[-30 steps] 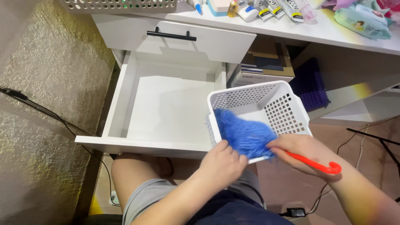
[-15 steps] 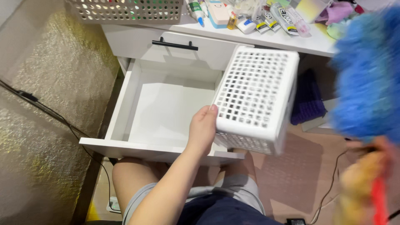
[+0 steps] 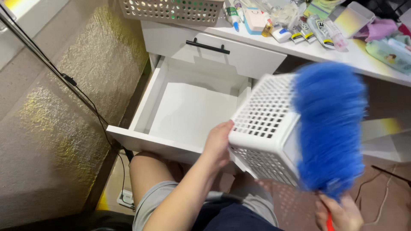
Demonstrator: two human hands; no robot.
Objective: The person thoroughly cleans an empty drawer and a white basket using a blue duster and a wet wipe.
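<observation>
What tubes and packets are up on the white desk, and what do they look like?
Tubes: a few white ones with dark labels, side by side, right of middle.
Small case: white and light blue, rounded, beside them.
Soft packet: pale green, far right edge.
Glue-like tube: white with blue tip, by the grey basket.

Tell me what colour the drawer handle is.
Black, a slim bar handle on the closed white drawer, head view.

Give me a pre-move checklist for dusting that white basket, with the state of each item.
1. Left hand grips the white perforated basket: ok.
2. Right hand holds the red handle of the blue duster: ok.
3. Duster head against the basket: ok.
4. Basket empty inside: cannot tell, opening faces away.
5. Open drawer beneath holds nothing: ok.
6. Floor cable away from the hands: ok.
</observation>
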